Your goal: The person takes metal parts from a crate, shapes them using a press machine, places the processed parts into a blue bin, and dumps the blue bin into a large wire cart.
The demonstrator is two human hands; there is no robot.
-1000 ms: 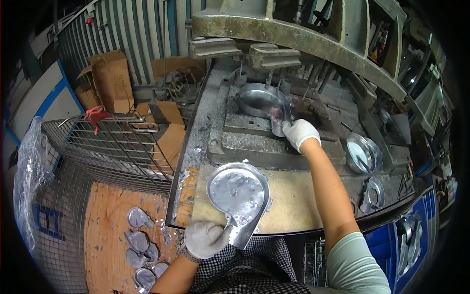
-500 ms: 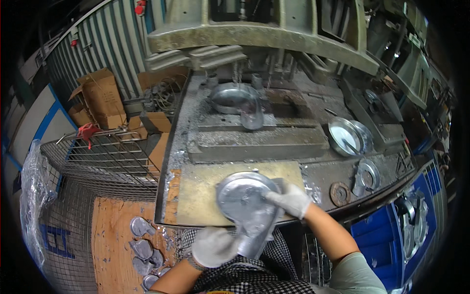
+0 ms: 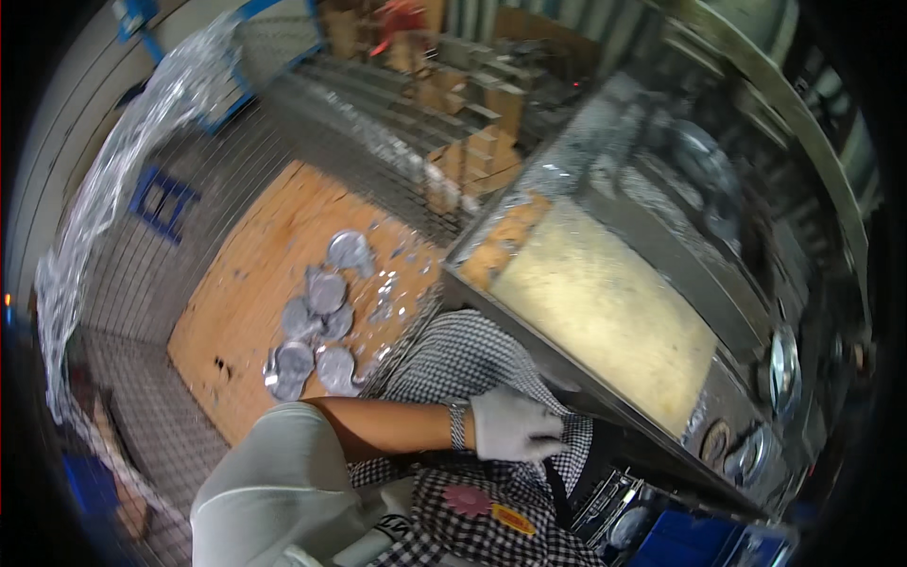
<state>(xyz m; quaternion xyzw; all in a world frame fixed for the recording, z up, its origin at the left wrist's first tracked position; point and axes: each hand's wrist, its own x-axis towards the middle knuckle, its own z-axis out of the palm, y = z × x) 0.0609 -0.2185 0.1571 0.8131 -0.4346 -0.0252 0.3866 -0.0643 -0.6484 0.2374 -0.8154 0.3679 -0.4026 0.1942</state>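
My left hand (image 3: 515, 425), in a white glove with a watch at the wrist, is in front of my checkered apron (image 3: 463, 354). Its fingers look loosely curled; whether anything is in them is hidden. My right hand is out of view. To the left, several grey metal pieces, round with short tails, lie on an orange-brown wooden board (image 3: 255, 260), among them one round piece (image 3: 350, 252). The workbench's pale yellow plate (image 3: 605, 312) is to the right of the hand, with nothing lying on it.
Wire mesh (image 3: 123, 302) with clear plastic wrap (image 3: 142, 161) surrounds the board. Cardboard boxes (image 3: 472, 161) stand behind it. On the bench are a steel bar (image 3: 675, 255), a rusty ring (image 3: 715, 442) and shiny round metal parts (image 3: 751, 454). A blue bin (image 3: 685, 541) is at lower right.
The view has swung left toward the board. The round metal pan with its long handle, earlier in my right hand over the plate, is out of view. My right hand has also left the picture.
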